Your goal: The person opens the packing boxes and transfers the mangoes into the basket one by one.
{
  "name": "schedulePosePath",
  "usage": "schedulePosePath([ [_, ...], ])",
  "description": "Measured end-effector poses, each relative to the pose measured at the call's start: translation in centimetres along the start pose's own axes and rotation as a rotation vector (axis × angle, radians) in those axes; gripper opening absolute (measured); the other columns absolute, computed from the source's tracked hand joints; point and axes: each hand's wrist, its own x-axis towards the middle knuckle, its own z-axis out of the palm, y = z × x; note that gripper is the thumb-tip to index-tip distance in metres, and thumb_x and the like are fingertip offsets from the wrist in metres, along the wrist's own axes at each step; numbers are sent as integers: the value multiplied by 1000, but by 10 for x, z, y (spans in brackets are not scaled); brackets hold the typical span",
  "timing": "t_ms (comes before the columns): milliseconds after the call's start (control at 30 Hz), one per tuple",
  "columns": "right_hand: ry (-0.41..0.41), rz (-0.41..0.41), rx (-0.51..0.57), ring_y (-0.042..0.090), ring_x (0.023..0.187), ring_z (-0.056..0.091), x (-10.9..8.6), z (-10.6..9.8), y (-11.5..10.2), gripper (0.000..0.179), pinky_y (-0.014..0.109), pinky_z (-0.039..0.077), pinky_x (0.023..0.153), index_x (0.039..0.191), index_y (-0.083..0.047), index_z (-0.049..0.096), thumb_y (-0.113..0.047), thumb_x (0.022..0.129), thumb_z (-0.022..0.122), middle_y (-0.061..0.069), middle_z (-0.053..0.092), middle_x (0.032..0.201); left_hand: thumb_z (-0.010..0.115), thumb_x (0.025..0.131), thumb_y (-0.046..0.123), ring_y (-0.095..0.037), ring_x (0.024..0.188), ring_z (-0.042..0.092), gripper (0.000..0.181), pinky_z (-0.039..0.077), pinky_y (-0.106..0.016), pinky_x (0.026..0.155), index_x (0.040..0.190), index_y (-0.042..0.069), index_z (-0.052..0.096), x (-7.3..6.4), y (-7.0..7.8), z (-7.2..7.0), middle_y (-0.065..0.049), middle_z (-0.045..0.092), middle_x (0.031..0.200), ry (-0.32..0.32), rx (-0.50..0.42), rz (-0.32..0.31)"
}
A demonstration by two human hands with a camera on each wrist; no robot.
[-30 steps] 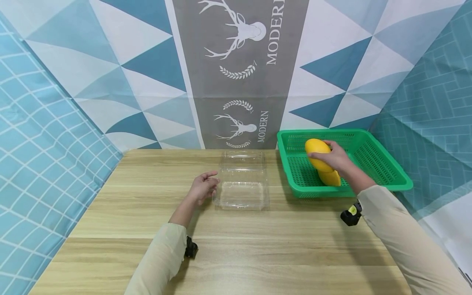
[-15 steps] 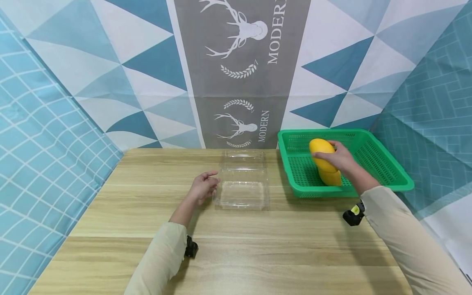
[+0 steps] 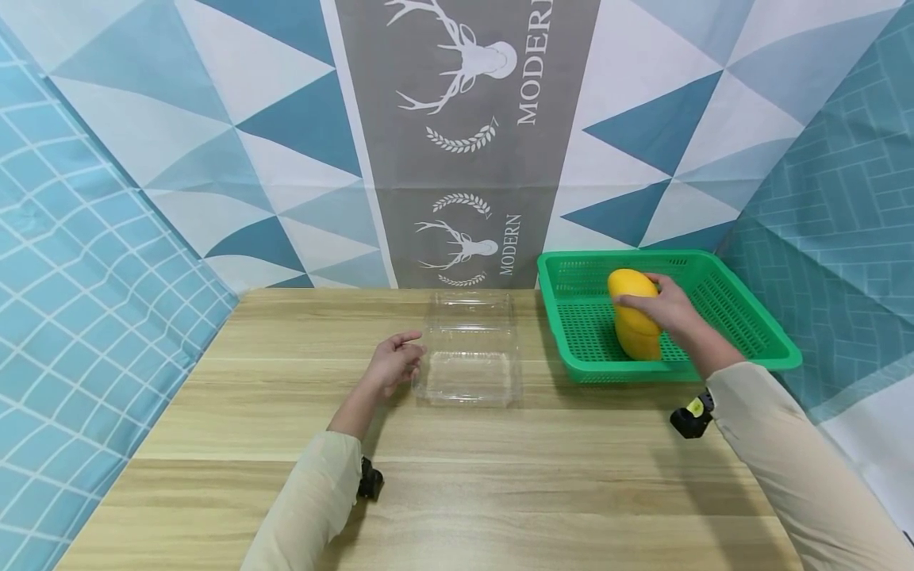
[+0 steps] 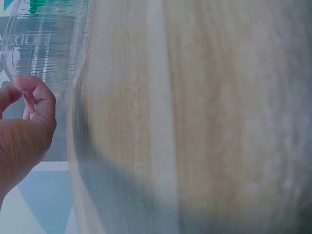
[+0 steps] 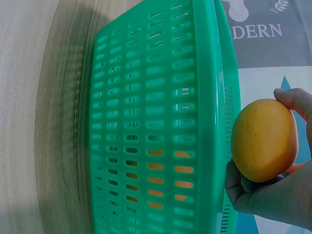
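Observation:
In the head view my right hand (image 3: 667, 305) grips a yellow-orange mango (image 3: 633, 287) over the green basket (image 3: 564, 349). The right wrist view shows the held mango (image 5: 264, 140) between thumb and fingers, beside the basket's rim. Another mango (image 3: 638, 341) lies in the basket, partly hidden by the held one; orange shows through the slots. My left hand (image 3: 393, 363) stays at the left edge of a clear plastic clamshell box (image 3: 467, 377), its fingers loosely bent. In the left wrist view those fingertips meet the box's edge (image 4: 46, 53); no firm grip shows.
The box stands with its lid (image 3: 471, 309) raised toward the patterned backdrop (image 3: 457, 159). Light wood table (image 3: 500, 484) stretches in front of the box and basket. A black wrist camera (image 3: 691, 416) sits under the right forearm, another (image 3: 370, 480) beside the left.
My right hand has moved slightly to the right with the mango, bringing it in front of the other mango from my viewpoint. The left hand and box have not moved.

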Motion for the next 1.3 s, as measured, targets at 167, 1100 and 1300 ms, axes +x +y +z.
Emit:
schedulePosePath([
  [167,9,-4,1,42,118,40,0,-2,2,100,43,49,82,150,-6,-2,-48,86,61,33,21,144,53,92,5,-9,67,49,46,43,-17,52,136,3,40,0,-1,0,-8,52,98,2,-5,5],
  [1100,9,-1,-6,42,114,42,0,-12,20,101,33,51,72,149,-2,-3,-52,86,57,36,21,140,56,92,7,-9,69,50,49,46,-17,54,138,2,38,1,-1,-2,-6,54,95,-18,2,17],
  [1300,14,9,4,42,114,42,0,-14,23,101,33,51,73,149,-3,-3,-53,85,58,36,22,140,56,92,7,-8,68,50,46,46,-17,54,136,3,41,0,-2,-1,-5,54,95,4,15,26],
])
